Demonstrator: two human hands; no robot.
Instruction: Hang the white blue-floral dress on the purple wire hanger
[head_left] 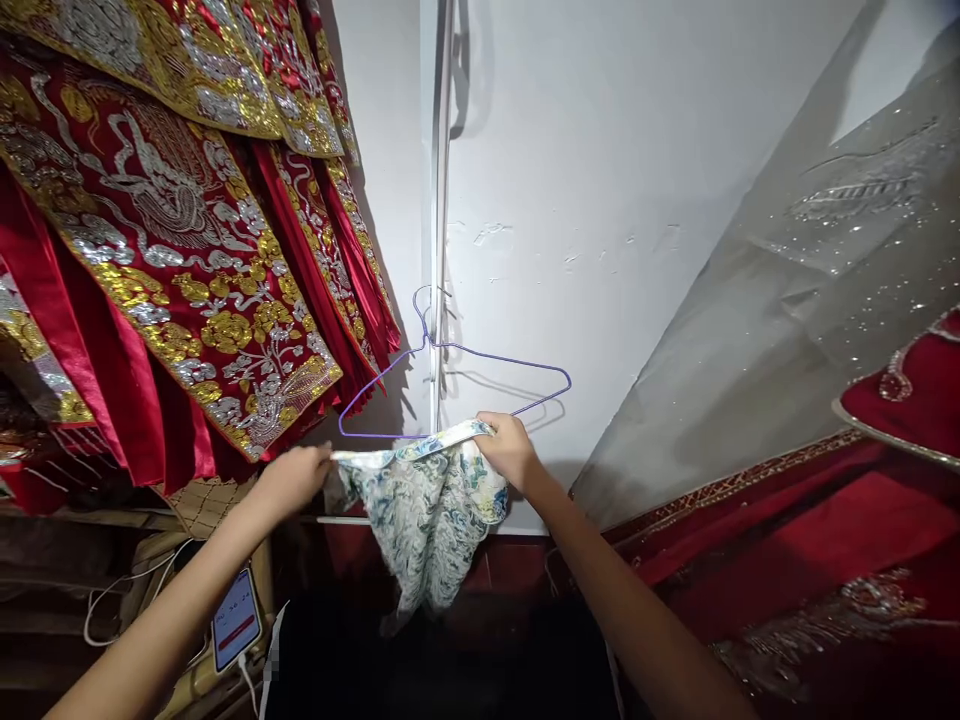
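A white garment with a blue, green and yellow floral print [431, 525] hangs between my hands, its white upper band pulled taut. My left hand [298, 478] is closed on the left end of that band. On the other end, my right hand [508, 450] grips the band with fingers wrapped over it. Just behind and above the garment, a purple wire hanger [499, 357] hangs against the wall by its hook. The garment's lower part falls in loose, crumpled folds, and its exact kind cannot be made out.
Red embroidered costumes with gold and silver sequins [225, 290] hang at the left. A sheer sparkling white cloth [750, 330] and red garments [840, 530] hang at the right. A plugged-in phone [235, 620] lies lower left near white cables. A narrow vertical strip [439, 180] runs down the wall.
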